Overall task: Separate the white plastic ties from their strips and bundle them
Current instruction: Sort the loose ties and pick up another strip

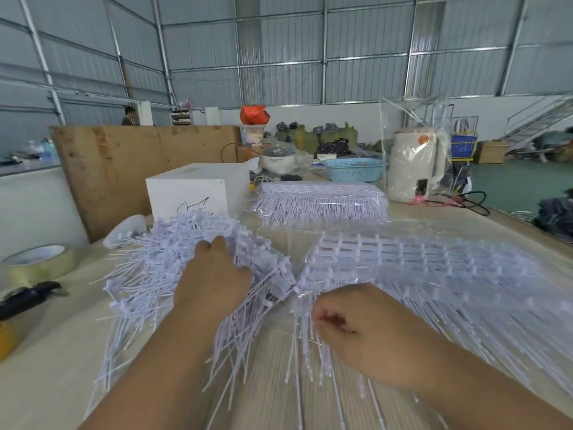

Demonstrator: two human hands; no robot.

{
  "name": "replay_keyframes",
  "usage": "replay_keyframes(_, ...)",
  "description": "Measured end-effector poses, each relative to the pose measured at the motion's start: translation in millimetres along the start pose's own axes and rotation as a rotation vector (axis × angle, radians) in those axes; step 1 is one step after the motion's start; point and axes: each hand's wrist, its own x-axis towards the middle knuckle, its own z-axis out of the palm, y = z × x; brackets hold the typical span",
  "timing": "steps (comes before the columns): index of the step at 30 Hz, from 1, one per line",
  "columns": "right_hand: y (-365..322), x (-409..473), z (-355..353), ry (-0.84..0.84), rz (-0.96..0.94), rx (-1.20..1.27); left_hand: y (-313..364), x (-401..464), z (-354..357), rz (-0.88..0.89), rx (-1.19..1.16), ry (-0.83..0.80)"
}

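Sprawling across the middle of the frame, white ties on their strips cover a pale table. A tangled heap sits left of centre, and a neater stack of strips under clear film spreads from the centre to the right edge. A third wrapped stack lies farther back, above centre.

A person's left hand reaches into the heap, fingers curled around a clump of ties at its upper edge. The right hand, lower right of centre, is bent at the knuckles with thumb and fingertips pinching ties that hang from the near edge of the right-hand stack. Loose ends fan down toward the bottom of the frame between both forearms; motion blur softens them.

At the left edge rest a roll of tape and, below it, a dark tool I cannot identify. Behind the heap stands a white box with a black scrawl on its front, and a plywood board leans behind that. Upper right of centre hold a blue basket and a cream appliance in a clear bag. An orange bag tops a container near top centre. Another person stands far back at upper left beneath corrugated metal walls.
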Motion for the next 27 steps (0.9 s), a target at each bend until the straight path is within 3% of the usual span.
replay_keyframes(5,11.9,4.3,-5.6,0.053,0.089,-0.015,0.0,-1.2,11.3,0.099,0.174,0.081)
replay_keyframes(9,31.4,9.2,0.7,0.047,0.258,0.031,-1.4,0.4,21.1,0.067,0.207,0.057)
replay_keyframes(14,33.4,16.1,9.3,0.084,0.163,-0.106,-1.7,-0.4,25.4,0.069,0.170,0.115)
replay_keyframes(17,32.0,16.4,9.6,0.042,0.170,-0.143,6.1,-4.3,20.9,0.145,0.127,0.260)
replay_keyframes(21,30.1,15.0,12.6,-0.028,0.179,-0.205,15.9,-12.5,19.6,0.263,0.061,0.280)
replay_keyframes(23,30.5,17.0,13.1,0.000,0.180,-0.252,23.0,-17.9,20.1,0.418,-0.012,0.296)
replay_keyframes(25,28.8,18.9,13.9,-0.003,0.195,-0.270,29.9,-23.2,22.7,0.565,-0.044,0.240)
replay_keyframes(27,28.1,19.4,17.0,-0.045,0.205,-0.285,34.5,-29.8,28.4,0.621,0.056,0.061)
